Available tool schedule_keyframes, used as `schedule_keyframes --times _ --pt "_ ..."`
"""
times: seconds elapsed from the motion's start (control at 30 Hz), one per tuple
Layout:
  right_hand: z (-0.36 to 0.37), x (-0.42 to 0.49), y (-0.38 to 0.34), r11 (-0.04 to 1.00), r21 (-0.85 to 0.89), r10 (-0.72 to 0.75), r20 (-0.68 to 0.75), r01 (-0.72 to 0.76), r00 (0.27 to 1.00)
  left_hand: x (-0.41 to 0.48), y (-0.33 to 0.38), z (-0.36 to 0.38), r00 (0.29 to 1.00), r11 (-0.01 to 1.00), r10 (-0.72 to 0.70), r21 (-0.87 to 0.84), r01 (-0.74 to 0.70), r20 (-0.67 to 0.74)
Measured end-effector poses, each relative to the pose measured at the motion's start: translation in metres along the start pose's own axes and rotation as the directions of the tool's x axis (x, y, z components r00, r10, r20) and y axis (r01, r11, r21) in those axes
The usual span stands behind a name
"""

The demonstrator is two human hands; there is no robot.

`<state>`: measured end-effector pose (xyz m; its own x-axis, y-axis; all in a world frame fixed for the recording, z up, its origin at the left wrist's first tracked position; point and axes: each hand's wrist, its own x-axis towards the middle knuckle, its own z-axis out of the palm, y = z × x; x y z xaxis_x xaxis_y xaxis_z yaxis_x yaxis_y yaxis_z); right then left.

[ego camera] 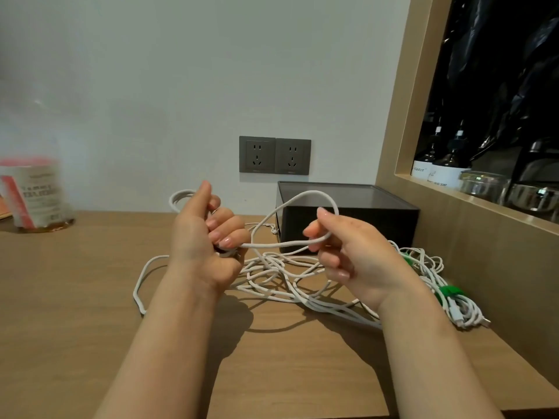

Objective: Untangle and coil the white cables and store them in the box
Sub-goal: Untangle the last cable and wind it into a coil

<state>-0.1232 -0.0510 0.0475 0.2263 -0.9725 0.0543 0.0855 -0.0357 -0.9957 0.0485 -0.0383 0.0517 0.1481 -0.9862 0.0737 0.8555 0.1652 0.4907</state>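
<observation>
Cable in hand: I am holding one white cable (pixel 284 244) in the air just in front of the box (pixel 348 219), stretched between both hands, its loop arching up across the box's front.
Left hand: my left hand (pixel 205 237) is gripping it, fingers curled round a few gathered turns, with one loop poking out above the fist, left of the box.
Right hand: my right hand (pixel 348 252) is pinching the same cable between thumb and forefinger, the other fingers loosely curled, in front of the box.
Tangle: the remaining white cables (pixel 278 276) are lying in a loose knot on the desk (pixel 75 297) in front of the box, under my hands, one strand sweeping out well to its left.
Tied bundles: coils with green ties (pixel 447 294) are lying to the right of the box.
Surroundings: wall sockets (pixel 274 155) are sitting above the box to its left, a blurred container (pixel 33 195) is far to its left, and bottles (pixel 447 164) are standing in the niche above its right.
Risk: the strand I am drawing is running down into the knot, so I judge that pulling hard could be tightening it or dragging the whole pile. The turns in my left fist could also be slipping loose.
Hard to see: my hands are covering the cable's ends, so I cannot tell where it is crossing the others. I cannot tell whether the box's top is open or closed.
</observation>
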Motion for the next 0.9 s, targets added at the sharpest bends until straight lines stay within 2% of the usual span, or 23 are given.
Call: schedule_keyframes --times 0.07,0.13,0.2,0.3,0.4,0.5,0.63,0.7,0.9 --pt "-0.001 -0.001 -0.003 0.971 0.235 0.027 0.018 -0.03 0.999 -0.002 -0.001 -0.001 0.992 0.99 -0.092 0.115 0.083 0.08" --pt "-0.003 -0.002 -0.007 0.881 0.466 0.063 0.061 -0.085 0.996 -0.005 -0.002 0.0 0.974 0.964 -0.18 0.22 0.147 0.139" --pt "-0.008 -0.003 -0.011 0.799 0.592 0.07 0.085 -0.106 0.994 -0.007 -0.005 0.0 0.966 0.932 -0.218 0.322 0.165 0.136" --pt "-0.01 -0.005 -0.016 0.706 0.703 0.042 0.069 -0.078 0.997 -0.007 -0.007 0.0 0.976 0.859 -0.186 0.501 0.108 0.108" --pt "-0.003 -0.006 -0.017 0.621 0.784 -0.058 0.059 -0.011 0.997 -0.008 -0.01 0.002 0.963 0.764 -0.212 0.643 0.056 0.167" --pt "0.003 -0.005 -0.016 0.555 0.832 -0.153 0.115 -0.011 0.982 -0.013 -0.014 0.005 0.925 0.592 -0.274 0.804 -0.055 0.264" --pt "0.005 -0.006 -0.016 0.591 0.807 -0.156 0.137 -0.02 0.978 -0.02 -0.02 0.01 0.917 0.318 -0.289 0.931 -0.18 0.276" --pt "0.005 -0.006 -0.016 0.602 0.799 -0.144 0.116 -0.006 0.983 -0.021 -0.023 0.01 0.928 0.278 -0.277 0.945 -0.171 0.25" --pt "0.002 -0.006 -0.018 0.635 0.77 -0.138 0.041 0.057 0.99 -0.019 -0.025 0.009 0.936 0.282 -0.286 0.952 -0.12 0.203"
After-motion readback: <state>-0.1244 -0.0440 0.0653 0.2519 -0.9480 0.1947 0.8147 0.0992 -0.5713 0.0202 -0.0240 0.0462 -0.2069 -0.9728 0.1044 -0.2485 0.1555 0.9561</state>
